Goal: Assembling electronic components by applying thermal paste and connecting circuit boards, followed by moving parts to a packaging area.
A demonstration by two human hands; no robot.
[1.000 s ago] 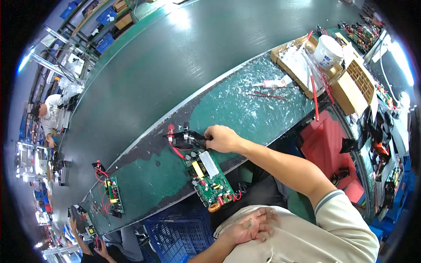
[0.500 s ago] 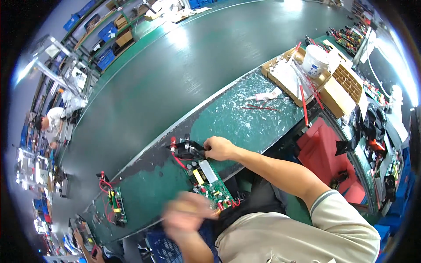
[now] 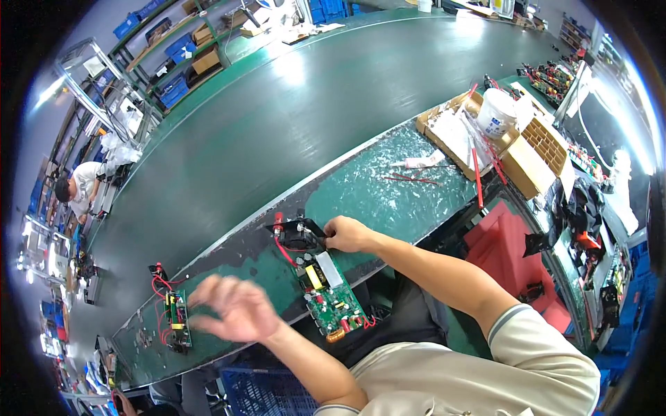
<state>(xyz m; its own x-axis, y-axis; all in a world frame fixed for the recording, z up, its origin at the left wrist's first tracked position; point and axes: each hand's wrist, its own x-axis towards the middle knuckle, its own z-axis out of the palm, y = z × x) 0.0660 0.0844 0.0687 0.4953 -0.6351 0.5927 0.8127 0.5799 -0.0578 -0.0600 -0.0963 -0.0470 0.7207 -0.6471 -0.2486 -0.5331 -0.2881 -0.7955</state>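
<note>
A green circuit board [image 3: 330, 294] with a yellow part, a white block and red wires lies on the green bench in front of me. At its far end sits a small black fan [image 3: 297, 233] with a red terminal. My right hand [image 3: 345, 234] grips the fan's right side. My left hand [image 3: 232, 308] hovers blurred above the bench, fingers spread and holding nothing, between this board and a second green board [image 3: 177, 319] with red wires farther left.
A wide dark conveyor belt [image 3: 277, 118] runs behind the bench. Cardboard boxes [image 3: 527, 156], a white tub [image 3: 497, 113], red sticks and a white tube [image 3: 424, 162] lie at the right. A blue crate [image 3: 267, 392] stands below the bench edge. Another person [image 3: 76, 187] works far left.
My left hand rose from my lap and swung up and left over the bench. The right hand stayed on the fan.
</note>
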